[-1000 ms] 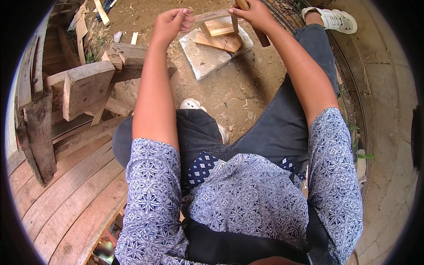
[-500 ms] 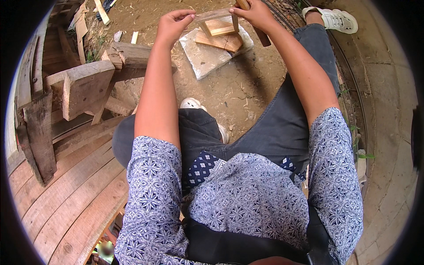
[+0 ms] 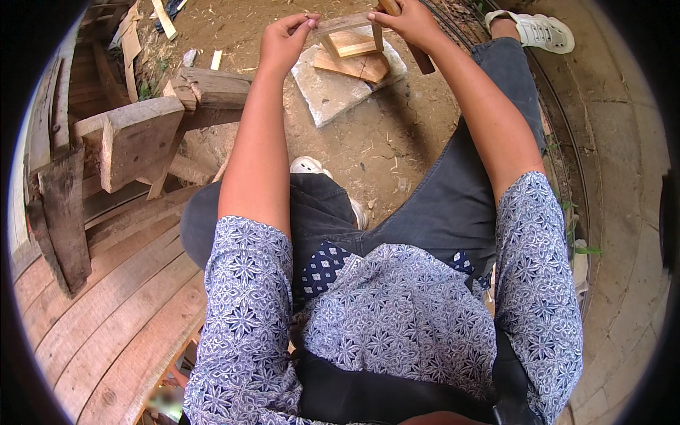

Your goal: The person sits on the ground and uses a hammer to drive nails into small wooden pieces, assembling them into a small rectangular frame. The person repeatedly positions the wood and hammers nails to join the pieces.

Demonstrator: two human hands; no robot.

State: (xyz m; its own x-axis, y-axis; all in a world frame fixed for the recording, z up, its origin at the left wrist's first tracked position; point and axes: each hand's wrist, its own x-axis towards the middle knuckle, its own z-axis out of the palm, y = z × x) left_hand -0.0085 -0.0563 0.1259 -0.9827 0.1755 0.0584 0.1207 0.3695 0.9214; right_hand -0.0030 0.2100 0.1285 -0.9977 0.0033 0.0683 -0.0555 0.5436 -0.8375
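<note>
A small wooden frame (image 3: 345, 25) with a top bar and two legs stands at the top of view. It rests on a light wood board (image 3: 354, 67) lying on a pale stone slab (image 3: 322, 99). My left hand (image 3: 285, 42) is closed in a pinch at the left end of the top bar; whatever is between its fingertips is too small to make out. My right hand (image 3: 411, 27) touches the bar's right end with its fingertips. It is closed round a brown wooden handle (image 3: 421, 61), whose lower end juts out below the palm; the tool's head is not visible.
On the left are a plank bench (image 3: 120, 340) and a rough timber block (image 3: 142, 142) with beams. Wood scraps (image 3: 164, 20) and shavings lie on the dirt floor. My knees and shoes flank the slab. A concrete strip (image 3: 616, 212) runs along the right.
My left hand and forearm have shifted slightly to the right, and the fingertips are drawn up a little at the bar's end. The right hand and the frame stay in place.
</note>
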